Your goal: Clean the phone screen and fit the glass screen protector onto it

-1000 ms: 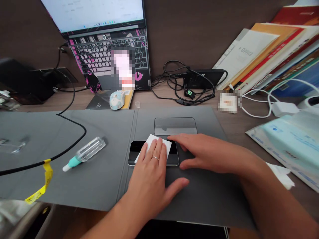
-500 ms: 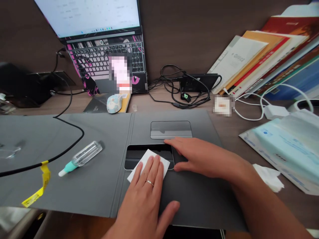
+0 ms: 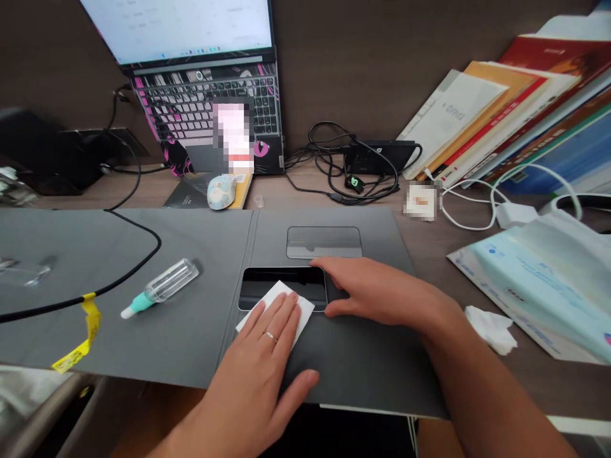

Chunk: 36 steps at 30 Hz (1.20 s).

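Head view: left grip (image 3: 258, 356) flat on wipe (image 3: 273, 292); right grip (image 3: 372, 289), spread, clasps phone (image 3: 305, 280); book (image 3: 458, 105) reads "OFFICE".

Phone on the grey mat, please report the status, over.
Left hand: fingers on white wipe. Right hand: at right end of phone. In the way: wipe, partly covering phone.

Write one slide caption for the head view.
Left hand on a white tissue overlapping the phone, right hand at the phone's end.
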Available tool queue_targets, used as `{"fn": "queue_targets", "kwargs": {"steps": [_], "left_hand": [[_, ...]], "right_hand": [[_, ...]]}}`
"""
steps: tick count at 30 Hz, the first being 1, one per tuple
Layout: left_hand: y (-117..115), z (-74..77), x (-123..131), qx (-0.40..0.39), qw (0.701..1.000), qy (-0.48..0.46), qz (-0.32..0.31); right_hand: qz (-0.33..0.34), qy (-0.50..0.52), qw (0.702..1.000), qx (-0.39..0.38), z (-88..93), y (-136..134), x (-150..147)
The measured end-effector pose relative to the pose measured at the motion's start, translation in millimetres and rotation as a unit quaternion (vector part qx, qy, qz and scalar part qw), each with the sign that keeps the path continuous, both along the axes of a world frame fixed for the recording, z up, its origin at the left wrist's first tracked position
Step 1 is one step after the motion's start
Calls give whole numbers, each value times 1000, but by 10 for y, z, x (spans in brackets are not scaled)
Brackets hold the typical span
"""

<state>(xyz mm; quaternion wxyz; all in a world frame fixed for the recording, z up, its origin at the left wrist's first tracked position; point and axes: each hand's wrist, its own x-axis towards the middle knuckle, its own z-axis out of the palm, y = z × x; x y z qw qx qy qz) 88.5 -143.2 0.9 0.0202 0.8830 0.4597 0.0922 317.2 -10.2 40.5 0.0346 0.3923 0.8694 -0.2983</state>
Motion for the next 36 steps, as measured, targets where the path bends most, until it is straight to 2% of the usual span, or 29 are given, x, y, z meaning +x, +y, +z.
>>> {"fn": "queue_targets", "kwargs": {"steps": [5,8,11,15,18,20,23,28,31,36], "left_hand": [[347,-2,124,-71,997,6,-29],[535,29,154,-98,991,21,-90],[672,76,174,-104,987,23,-117],[737,79,273,-91,991,20,-92],[679,47,282,-75,994,17,-71],[617,32,197,-69,996,18,-59],[521,18,-48,-62,997,19,-29],[325,-27,-416,-33,997,32,54],[149,-66,-435,-14,996,37,85],[-148,-106,-284,5,994,38,105]], "right_hand": [[3,18,1000,-12,10,-3,-5],[5,16,999,-33,28,-9,-19],[-7,-1,999,-38,26,-18,-27],[-30,-13,999,-34,-14,-22,-10],[-17,2,999,-28,-40,-24,4],[-4,-2,1000,-19,-47,-21,4],[-1,-25,1000,-11,-43,-8,-10],[-7,-35,999,-15,-12,15,-37],[-4,-38,999,-17,0,14,-43],[3,-35,999,-11,-20,27,-43]]}}
